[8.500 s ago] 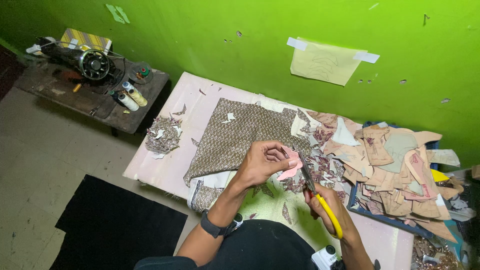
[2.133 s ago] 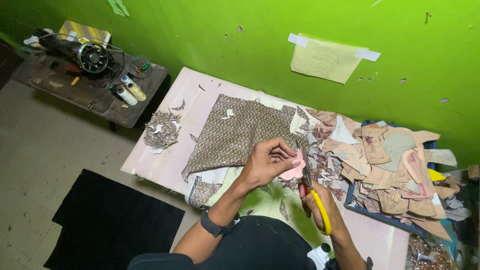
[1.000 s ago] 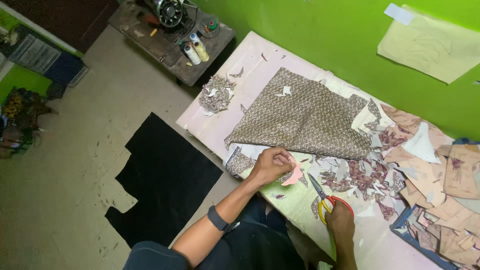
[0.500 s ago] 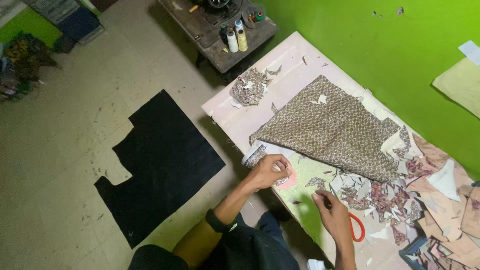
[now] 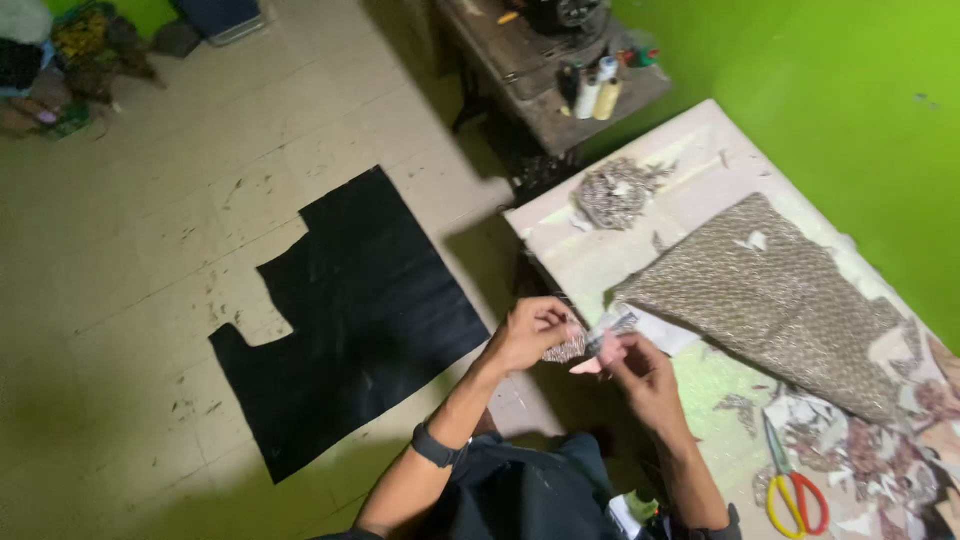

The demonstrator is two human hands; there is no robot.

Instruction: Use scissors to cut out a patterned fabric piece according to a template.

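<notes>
Fabric, in two small pieces, sits between the two hands just off the near edge of the table (image 5: pixel 600 270): a patterned brown scrap (image 5: pixel 566 347) and a pink piece (image 5: pixel 590 363) touching it. The left hand (image 5: pixel 530 333) pinches the patterned scrap, its fingers curled shut around the scrap's upper edge. The right hand (image 5: pixel 640 372) meets it from the other side, fingertips closed on the pink piece and on a pale sliver of cloth above it; how the two pieces are layered is too blurred to tell. A dark wristband (image 5: pixel 436 446) circles the left wrist.

Just beyond the hands lies a large sheet of patterned brown fabric (image 5: pixel 780 300), spread flat on the table. Scissors (image 5: pixel 792 486) with one yellow and one red handle loop lie near the right forearm, among loose trimmings. A heap of cut scraps (image 5: pixel 612 190) sits at the far end of the table. On the tiled floor to the left lies a black cut-out sheet (image 5: pixel 350 310). A dark wooden stand (image 5: pixel 560 80) carrying thread spools (image 5: pixel 595 92) is against the green wall (image 5: pixel 850 110).
</notes>
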